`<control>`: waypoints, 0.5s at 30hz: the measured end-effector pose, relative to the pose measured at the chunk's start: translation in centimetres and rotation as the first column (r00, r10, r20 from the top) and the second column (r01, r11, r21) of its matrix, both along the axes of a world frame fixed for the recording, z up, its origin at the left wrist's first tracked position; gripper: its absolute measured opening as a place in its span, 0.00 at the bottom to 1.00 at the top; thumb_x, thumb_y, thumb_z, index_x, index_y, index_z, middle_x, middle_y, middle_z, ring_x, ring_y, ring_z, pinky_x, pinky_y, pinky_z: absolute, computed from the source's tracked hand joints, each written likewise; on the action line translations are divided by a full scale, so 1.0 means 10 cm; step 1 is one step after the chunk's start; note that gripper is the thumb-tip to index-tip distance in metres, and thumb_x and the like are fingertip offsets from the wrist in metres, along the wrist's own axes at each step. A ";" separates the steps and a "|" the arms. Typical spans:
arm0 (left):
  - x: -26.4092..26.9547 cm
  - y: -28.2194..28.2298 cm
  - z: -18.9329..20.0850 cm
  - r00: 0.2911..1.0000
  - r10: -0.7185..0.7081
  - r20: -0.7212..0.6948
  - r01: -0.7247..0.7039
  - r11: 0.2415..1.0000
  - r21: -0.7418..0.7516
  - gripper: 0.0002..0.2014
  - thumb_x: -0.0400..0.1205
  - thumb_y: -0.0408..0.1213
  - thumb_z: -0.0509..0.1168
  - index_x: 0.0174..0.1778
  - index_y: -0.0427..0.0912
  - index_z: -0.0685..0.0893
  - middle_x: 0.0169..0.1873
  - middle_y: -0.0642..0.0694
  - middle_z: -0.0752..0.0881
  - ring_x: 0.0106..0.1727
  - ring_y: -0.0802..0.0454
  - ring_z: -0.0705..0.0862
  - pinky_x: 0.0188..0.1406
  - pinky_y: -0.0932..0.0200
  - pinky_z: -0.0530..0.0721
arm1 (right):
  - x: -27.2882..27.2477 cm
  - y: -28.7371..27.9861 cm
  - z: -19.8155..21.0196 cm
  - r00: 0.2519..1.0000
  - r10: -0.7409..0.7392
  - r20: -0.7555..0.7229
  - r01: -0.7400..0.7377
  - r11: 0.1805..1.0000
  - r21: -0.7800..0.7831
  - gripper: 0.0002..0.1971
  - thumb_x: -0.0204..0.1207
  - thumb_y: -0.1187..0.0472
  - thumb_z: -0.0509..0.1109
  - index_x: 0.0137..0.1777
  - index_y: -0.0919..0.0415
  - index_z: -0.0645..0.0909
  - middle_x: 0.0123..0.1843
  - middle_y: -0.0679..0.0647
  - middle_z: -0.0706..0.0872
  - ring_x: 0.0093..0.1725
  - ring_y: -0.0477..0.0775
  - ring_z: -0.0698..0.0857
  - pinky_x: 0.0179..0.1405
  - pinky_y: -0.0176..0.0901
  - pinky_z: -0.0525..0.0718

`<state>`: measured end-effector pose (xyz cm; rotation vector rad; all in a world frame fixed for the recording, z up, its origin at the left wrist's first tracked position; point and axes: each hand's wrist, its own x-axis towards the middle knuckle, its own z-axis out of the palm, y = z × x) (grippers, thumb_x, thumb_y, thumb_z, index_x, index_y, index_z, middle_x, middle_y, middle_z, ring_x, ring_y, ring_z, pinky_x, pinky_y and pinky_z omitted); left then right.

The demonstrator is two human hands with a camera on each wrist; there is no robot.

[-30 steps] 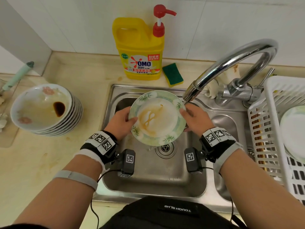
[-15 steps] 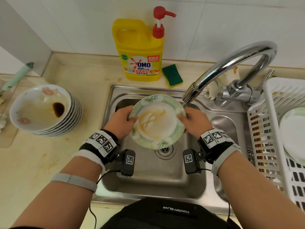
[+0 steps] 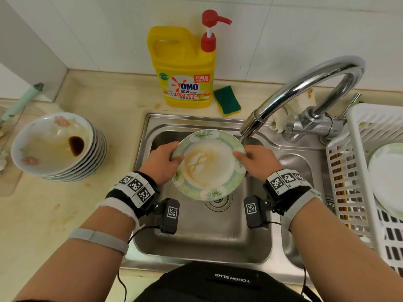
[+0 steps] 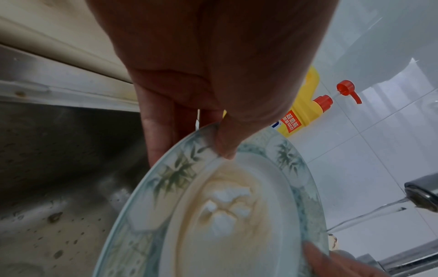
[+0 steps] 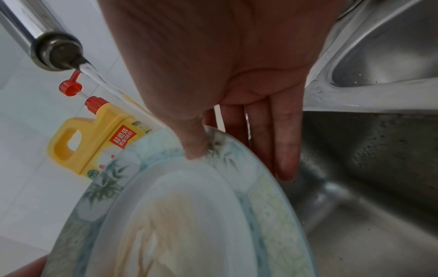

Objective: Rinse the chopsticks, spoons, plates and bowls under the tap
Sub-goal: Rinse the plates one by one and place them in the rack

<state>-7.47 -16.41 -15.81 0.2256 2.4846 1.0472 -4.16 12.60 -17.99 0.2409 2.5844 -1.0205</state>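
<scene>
A green-rimmed plate (image 3: 208, 164) with bamboo leaves and a brown sauce smear hangs tilted over the sink basin (image 3: 196, 232). My left hand (image 3: 162, 163) pinches its left rim, thumb on top and fingers beneath, as the left wrist view shows on the plate (image 4: 227, 211). My right hand (image 3: 254, 161) pinches the right rim the same way, clear in the right wrist view of the plate (image 5: 189, 215). The tap spout (image 3: 253, 125) runs water (image 5: 99, 78) just behind the plate's far right edge. A stack of dirty bowls (image 3: 56, 147) with sauce stands on the counter to the left.
A yellow detergent bottle (image 3: 185, 68) with a red pump and a green sponge (image 3: 226, 100) stand behind the sink. A white drying rack (image 3: 370, 171) at the right holds a clean plate (image 3: 388, 177) and chopsticks. A small second basin (image 3: 296, 166) lies right of the main one.
Both hands have shifted the plate slightly back and right, closer under the spout; the sauce smear has spread and thinned across its centre.
</scene>
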 end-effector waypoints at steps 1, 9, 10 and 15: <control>0.00 0.01 0.01 1.000 -0.008 -0.002 0.008 1.000 0.002 0.07 0.87 0.37 0.64 0.58 0.50 0.85 0.49 0.52 0.90 0.53 0.49 0.88 0.59 0.41 0.87 | -0.02 -0.01 0.01 0.998 -0.054 0.026 0.054 0.998 -0.016 0.32 0.81 0.31 0.63 0.45 0.64 0.86 0.40 0.57 0.91 0.43 0.55 0.91 0.45 0.55 0.92; -0.03 0.04 0.03 1.000 -0.030 -0.009 0.030 1.000 0.006 0.06 0.88 0.38 0.64 0.54 0.49 0.86 0.46 0.52 0.90 0.51 0.50 0.88 0.57 0.43 0.88 | -0.07 0.00 0.06 0.996 0.059 0.074 -0.068 0.989 0.129 0.35 0.84 0.32 0.57 0.42 0.66 0.83 0.38 0.59 0.91 0.39 0.58 0.92 0.48 0.60 0.91; -0.04 0.04 0.04 1.000 -0.028 -0.007 0.028 1.000 0.010 0.06 0.88 0.38 0.63 0.53 0.49 0.86 0.45 0.52 0.90 0.50 0.50 0.88 0.56 0.42 0.88 | -0.07 0.02 0.06 0.991 0.079 0.112 -0.087 0.994 0.066 0.30 0.86 0.37 0.59 0.45 0.66 0.84 0.41 0.59 0.92 0.40 0.57 0.93 0.48 0.60 0.92; -0.06 0.04 0.03 1.000 -0.027 -0.010 0.027 1.000 -0.003 0.06 0.88 0.38 0.63 0.50 0.51 0.86 0.43 0.52 0.90 0.49 0.50 0.88 0.55 0.44 0.87 | -0.04 0.02 0.05 0.970 0.113 0.214 -0.105 0.993 -0.046 0.21 0.88 0.47 0.62 0.55 0.66 0.85 0.44 0.59 0.94 0.40 0.56 0.94 0.50 0.57 0.93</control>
